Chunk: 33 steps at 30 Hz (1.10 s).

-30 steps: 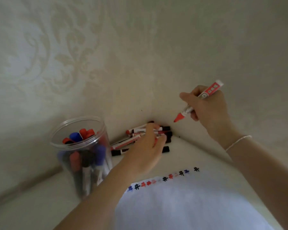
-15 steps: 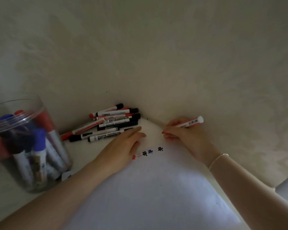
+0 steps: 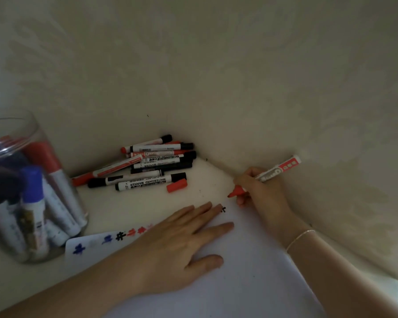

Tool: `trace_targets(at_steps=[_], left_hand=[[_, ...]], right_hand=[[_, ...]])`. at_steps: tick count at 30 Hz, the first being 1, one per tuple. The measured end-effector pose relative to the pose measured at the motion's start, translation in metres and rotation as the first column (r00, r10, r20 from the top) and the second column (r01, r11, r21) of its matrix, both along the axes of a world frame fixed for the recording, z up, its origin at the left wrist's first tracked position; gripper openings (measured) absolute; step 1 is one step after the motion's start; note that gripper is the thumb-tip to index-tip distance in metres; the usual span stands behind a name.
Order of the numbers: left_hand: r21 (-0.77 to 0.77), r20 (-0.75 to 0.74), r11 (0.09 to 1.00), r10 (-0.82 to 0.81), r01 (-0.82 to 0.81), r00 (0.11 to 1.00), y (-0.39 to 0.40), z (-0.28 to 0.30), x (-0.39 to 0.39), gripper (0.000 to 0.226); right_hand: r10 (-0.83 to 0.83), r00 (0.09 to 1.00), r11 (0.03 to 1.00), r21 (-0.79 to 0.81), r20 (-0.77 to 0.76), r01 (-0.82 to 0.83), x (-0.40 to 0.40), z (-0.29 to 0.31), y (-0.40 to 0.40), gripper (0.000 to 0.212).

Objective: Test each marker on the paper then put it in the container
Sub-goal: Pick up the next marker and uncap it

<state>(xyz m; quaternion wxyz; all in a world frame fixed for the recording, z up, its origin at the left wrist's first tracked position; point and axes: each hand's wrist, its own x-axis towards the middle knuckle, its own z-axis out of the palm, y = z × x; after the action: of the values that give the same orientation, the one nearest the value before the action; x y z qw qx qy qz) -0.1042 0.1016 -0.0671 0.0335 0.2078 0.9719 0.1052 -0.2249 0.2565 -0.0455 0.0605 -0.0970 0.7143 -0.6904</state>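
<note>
My right hand [image 3: 260,191] grips an uncapped red marker [image 3: 275,172], its red tip just above the far right corner of the white paper [image 3: 251,260]. My left hand [image 3: 177,239] lies flat on the paper, fingers spread, covering part of a row of red, blue and black test marks [image 3: 115,237]. The loose red cap [image 3: 177,186] lies on the table beside a pile of red and black markers [image 3: 147,164] in the corner. A clear plastic container [image 3: 28,191] at the left holds several capped markers, red, blue and black.
Pale patterned walls [image 3: 216,76] meet in a corner right behind the marker pile and run close along the paper's right edge. The white table top [image 3: 129,207] shows between the pile, the container and the paper.
My right hand has brought the red marker down from mid-air to the paper's far corner. My left hand left the pile and now rests flat on the paper. The view shifted right.
</note>
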Motion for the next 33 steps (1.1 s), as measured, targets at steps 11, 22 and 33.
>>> trace_targets(at_steps=[11,22,33], left_hand=[[-0.021,0.002,1.0,0.006,-0.006,1.0,0.001,0.001,-0.001,0.059],[-0.028,-0.001,0.999,0.026,-0.026,1.0,0.002,0.001,0.0,0.061],[-0.026,0.008,0.999,0.037,-0.037,0.999,0.004,0.005,0.001,0.058]], right_hand=[[-0.177,0.965,0.962,0.176,-0.191,0.211,-0.006,-0.017,-0.01,0.027],[-0.165,0.955,0.948,0.227,-0.246,0.222,-0.007,-0.02,-0.011,0.037],[-0.146,0.96,0.95,0.236,-0.241,0.204,-0.007,-0.02,-0.012,0.039]])
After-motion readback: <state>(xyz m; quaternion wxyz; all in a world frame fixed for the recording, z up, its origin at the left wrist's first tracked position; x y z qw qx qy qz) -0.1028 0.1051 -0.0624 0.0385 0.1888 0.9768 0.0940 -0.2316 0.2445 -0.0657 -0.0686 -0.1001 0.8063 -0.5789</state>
